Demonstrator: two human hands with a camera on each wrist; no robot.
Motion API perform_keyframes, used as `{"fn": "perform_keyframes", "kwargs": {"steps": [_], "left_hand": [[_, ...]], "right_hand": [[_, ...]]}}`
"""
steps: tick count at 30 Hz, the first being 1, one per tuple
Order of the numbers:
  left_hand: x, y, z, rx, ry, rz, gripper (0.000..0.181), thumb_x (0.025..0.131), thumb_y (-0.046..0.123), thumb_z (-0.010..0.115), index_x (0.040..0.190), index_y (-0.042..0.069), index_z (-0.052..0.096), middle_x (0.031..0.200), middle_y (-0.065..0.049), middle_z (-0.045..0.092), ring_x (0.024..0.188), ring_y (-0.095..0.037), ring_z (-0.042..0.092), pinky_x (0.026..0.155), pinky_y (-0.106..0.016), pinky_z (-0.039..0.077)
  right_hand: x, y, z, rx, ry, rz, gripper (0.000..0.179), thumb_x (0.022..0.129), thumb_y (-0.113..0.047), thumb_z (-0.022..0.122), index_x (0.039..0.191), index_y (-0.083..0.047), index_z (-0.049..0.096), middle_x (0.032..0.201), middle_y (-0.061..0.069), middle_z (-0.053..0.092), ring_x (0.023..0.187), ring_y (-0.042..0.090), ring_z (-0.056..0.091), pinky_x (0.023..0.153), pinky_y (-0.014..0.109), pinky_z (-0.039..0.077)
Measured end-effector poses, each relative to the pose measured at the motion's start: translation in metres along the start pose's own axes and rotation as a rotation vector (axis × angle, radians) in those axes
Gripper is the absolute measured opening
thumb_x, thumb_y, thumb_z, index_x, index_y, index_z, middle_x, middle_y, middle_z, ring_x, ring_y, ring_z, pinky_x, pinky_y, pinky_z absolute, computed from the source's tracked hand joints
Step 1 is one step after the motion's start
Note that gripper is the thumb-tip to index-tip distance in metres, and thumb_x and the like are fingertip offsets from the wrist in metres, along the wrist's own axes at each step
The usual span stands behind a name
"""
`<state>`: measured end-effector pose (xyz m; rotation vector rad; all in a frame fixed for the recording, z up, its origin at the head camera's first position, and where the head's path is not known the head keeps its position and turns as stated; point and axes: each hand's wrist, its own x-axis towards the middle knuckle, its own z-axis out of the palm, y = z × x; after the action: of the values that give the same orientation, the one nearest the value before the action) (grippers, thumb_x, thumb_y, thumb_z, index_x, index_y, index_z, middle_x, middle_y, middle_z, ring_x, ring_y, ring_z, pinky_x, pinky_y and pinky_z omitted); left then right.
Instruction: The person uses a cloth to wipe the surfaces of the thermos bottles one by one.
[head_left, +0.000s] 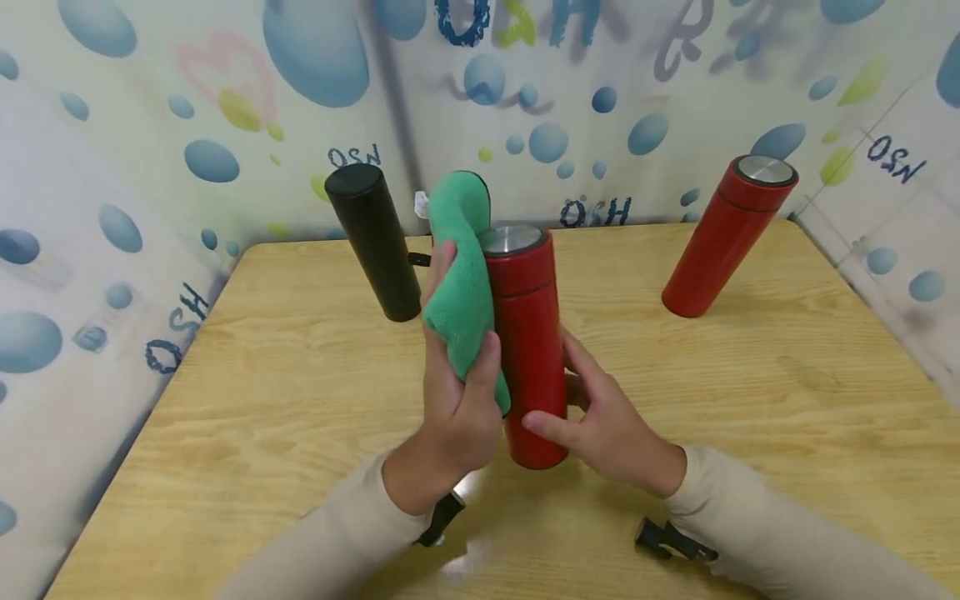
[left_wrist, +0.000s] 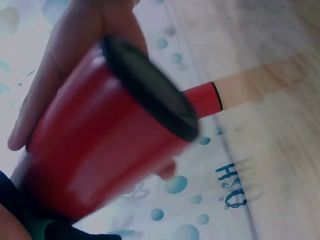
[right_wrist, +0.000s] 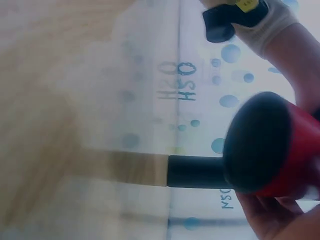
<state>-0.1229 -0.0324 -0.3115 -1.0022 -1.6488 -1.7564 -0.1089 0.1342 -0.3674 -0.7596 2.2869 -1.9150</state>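
Note:
A red thermos bottle (head_left: 531,358) with a silver-topped lid is held up off the table, its dark base (left_wrist: 150,90) showing in the left wrist view. My right hand (head_left: 607,417) grips it low on the right side, thumb across the front and fingers behind. My left hand (head_left: 461,417) holds a green cloth (head_left: 459,287) against the bottle's left side, from the lid down along the body. The cloth hides part of the left fingers. In the right wrist view, the same bottle (right_wrist: 305,150) shows its base.
A black bottle (head_left: 375,242) stands at the back left of the wooden table (head_left: 262,400), and another red thermos (head_left: 727,237) at the back right. A small black object (head_left: 419,259) lies beside the black bottle. A patterned backdrop (head_left: 547,183) rises behind the table's far edge.

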Motion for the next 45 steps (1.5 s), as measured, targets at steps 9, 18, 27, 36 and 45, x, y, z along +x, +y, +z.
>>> {"fn": "perform_keyframes", "kwargs": {"steps": [9,18,27,36,45], "left_hand": [[-0.01,0.0,0.006,0.045,-0.203,-0.133,0.066,0.101,0.014,0.044,0.158,0.001,0.012,0.168,-0.009,0.005,0.155,-0.027,0.012,0.12,-0.047,0.032],[-0.017,-0.004,0.009,-0.063,-0.283,-0.347,0.066,0.103,0.006,0.038,0.161,0.016,0.007,0.168,0.004,0.005,0.156,-0.017,0.01,0.123,-0.043,0.027],[-0.017,0.001,0.003,-0.231,-0.139,-0.582,0.055,0.11,0.022,0.025,0.161,0.017,0.005,0.165,-0.001,0.021,0.152,-0.021,0.025,0.121,-0.05,0.027],[-0.015,0.0,0.002,-0.22,-0.088,-0.636,0.054,0.11,0.023,0.028,0.161,0.019,0.012,0.162,0.0,0.028,0.15,-0.019,0.029,0.12,-0.048,0.029],[-0.006,0.0,-0.01,-0.124,0.053,-0.592,0.047,0.109,0.025,0.03,0.153,0.009,0.026,0.144,-0.013,0.045,0.126,-0.022,0.049,0.108,-0.041,0.043]], "right_hand": [[0.006,-0.004,-0.006,-0.025,0.177,0.002,0.068,0.089,-0.008,0.073,0.147,-0.015,0.039,0.136,0.003,0.055,0.112,0.023,0.064,0.089,0.032,0.058],[0.026,0.005,-0.044,-0.086,0.3,0.042,0.072,0.091,-0.011,0.071,0.151,-0.021,0.032,0.144,0.003,0.05,0.126,0.031,0.057,0.099,0.043,0.054],[0.051,0.039,-0.092,-0.292,0.393,0.149,0.08,0.09,-0.022,0.075,0.151,-0.011,0.024,0.147,0.017,0.047,0.131,0.041,0.053,0.103,0.061,0.046],[0.058,0.05,-0.112,-0.355,0.405,0.285,0.089,0.09,-0.035,0.074,0.154,-0.015,0.017,0.153,0.019,0.04,0.137,0.041,0.046,0.109,0.06,0.041],[0.049,0.033,-0.092,-0.461,0.332,0.099,0.079,0.085,-0.019,0.08,0.151,-0.019,0.035,0.143,0.011,0.049,0.129,0.033,0.049,0.102,0.062,0.046]]}}
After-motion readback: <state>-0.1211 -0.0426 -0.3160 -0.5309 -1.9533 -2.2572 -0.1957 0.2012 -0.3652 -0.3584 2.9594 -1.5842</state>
